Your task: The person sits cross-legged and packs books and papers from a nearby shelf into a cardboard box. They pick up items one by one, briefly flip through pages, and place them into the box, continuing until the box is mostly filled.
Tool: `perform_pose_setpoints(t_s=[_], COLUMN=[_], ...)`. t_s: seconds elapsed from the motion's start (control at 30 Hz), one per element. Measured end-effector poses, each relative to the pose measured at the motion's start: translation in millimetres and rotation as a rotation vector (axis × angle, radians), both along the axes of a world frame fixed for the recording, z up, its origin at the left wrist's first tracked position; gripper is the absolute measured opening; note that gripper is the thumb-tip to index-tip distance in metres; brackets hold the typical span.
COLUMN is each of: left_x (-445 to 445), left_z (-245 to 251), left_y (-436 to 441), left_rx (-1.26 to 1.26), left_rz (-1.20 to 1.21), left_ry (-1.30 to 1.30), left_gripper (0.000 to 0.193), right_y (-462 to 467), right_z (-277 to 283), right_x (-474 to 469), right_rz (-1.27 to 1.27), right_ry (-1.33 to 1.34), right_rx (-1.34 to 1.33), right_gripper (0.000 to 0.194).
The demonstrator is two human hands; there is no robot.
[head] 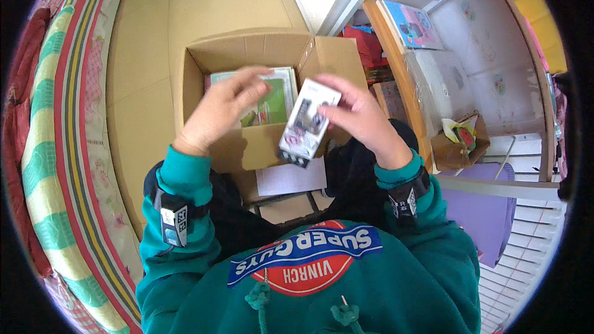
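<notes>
In my right hand [355, 113] is a small white printed box [306, 123] with a dark lower end, tilted over the near right edge of an open cardboard box [241, 148]. The thumb lies across its front face. My left hand [227, 104], a little blurred, is over the left half of the cardboard box with its fingers apart and nothing visible in them. Inside the cardboard box lie flat books or booklets, the top one with a green cover [274, 102], partly hidden by my left hand. A sheet of white paper [292, 177] shows below the near wall.
A bed with a striped cover [74, 148] runs along the left. To the right stands a wood-edged shelf [399, 51] with a blue picture book [410, 25] and a small carton [457, 148] holding odds and ends. A purple panel [482, 222] is lower right.
</notes>
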State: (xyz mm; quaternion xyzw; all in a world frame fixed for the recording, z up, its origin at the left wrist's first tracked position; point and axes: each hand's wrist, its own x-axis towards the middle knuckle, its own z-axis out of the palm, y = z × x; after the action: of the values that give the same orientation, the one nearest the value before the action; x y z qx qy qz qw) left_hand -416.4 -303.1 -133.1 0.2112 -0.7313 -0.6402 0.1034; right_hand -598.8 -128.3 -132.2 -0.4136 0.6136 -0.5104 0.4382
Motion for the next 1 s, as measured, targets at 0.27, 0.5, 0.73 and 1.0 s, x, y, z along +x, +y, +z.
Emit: perform_pose_setpoints(t_s=[0.27, 0.5, 0.73, 1.0], left_x=[-0.1, -3.2, -4.7, -19.7], left_z=[-12.0, -12.9, -25.3, -50.2], left_y=[-12.8, -12.9, -17.3, -15.1], left_rx=[-0.040, -0.025, -0.035, -0.191], left_rz=[0.222, 0.230, 0.206, 0.249], left_ry=[0.083, 0.042, 0.024, 0.024], left_gripper=[0.027, 0.026, 0.021, 0.010], right_y=[47.8, 48.7, 32.8, 102.1], right_z=[-151.6, -201.1, -94.4, -42.4], right_x=[58.3, 64.0, 27.1, -141.0], right_rz=[0.638, 0.544, 0.181, -0.870], right_ry=[0.672, 0.901, 0.822, 0.315], right_rx=[0.589, 0.644, 0.374, -0.005], right_gripper=[0.030, 0.021, 0.021, 0.019])
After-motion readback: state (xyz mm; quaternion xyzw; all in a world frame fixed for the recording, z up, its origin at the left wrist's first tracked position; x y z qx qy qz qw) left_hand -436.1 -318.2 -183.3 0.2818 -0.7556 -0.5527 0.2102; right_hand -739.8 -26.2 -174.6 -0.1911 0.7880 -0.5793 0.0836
